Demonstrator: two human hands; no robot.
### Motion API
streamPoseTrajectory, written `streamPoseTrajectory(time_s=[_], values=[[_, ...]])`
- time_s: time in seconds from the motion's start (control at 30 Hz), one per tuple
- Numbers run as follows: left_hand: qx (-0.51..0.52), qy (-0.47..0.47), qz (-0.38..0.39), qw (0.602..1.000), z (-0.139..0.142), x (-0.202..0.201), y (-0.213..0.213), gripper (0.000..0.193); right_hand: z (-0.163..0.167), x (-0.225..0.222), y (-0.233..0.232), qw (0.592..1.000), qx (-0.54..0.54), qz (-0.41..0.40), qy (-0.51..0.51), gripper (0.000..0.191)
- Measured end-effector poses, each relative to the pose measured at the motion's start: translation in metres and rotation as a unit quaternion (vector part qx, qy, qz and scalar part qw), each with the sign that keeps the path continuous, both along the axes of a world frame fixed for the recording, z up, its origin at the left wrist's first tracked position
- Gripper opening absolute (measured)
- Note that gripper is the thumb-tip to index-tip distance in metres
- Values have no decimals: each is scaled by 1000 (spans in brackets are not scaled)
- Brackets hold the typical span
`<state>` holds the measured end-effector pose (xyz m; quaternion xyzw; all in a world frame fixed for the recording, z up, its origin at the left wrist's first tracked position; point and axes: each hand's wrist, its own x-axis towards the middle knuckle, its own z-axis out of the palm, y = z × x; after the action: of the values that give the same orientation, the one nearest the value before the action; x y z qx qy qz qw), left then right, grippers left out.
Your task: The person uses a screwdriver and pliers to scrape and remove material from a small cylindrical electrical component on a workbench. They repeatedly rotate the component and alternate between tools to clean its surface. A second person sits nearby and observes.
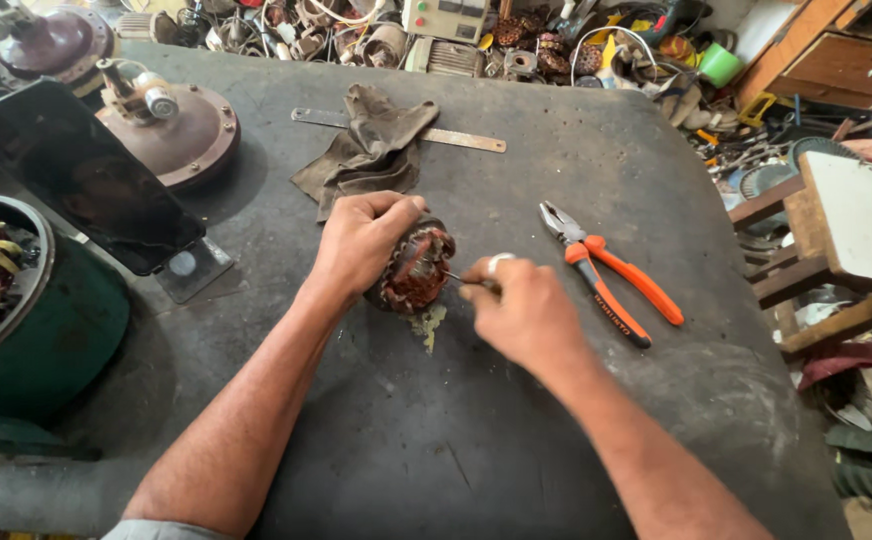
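On the cluttered workshop's grey surface (pixel 516 420), the left hand (pixel 361 240) clamps the copper motor winding (pixel 418 272); the right hand (pixel 521 305) pinches a thin pick (pixel 453 276), which is best worked gently while the grip stays firm.

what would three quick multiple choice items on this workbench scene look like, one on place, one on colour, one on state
1. Where do the pliers lie?
A. to the right of the hands
B. on the rag
C. inside the green housing

2. What colour are the pliers' handles?
A. blue
B. orange
C. yellow

3. How is the wound motor core held?
A. lying untouched on the table
B. gripped by the left hand
C. clamped in the pliers

Answers:
1 A, the pliers rest on the dark table just right of the right hand.
2 B, both handles are orange.
3 B, the left hand wraps over the core while the right hand holds a thin metal tool to it.
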<state>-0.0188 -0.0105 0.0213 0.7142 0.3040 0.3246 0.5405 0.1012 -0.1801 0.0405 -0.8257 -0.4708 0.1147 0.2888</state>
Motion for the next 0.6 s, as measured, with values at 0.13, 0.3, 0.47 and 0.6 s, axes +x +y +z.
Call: streamPoseTrajectory(time_s=[0.13,0.3,0.47,0.6], values=[[22,20,-61,998,1,-4,5,33,-6,29,2,991,-13,55,119,21],[41,8,-122,992,1,-6,11,32,-14,42,5,963,-45,76,254,18],[9,-2,-109,994,-5,-5,15,32,-25,45,7,930,-26,52,362,17],[-69,-27,-126,989,-11,-6,23,32,-37,49,10,893,21,54,447,16]])
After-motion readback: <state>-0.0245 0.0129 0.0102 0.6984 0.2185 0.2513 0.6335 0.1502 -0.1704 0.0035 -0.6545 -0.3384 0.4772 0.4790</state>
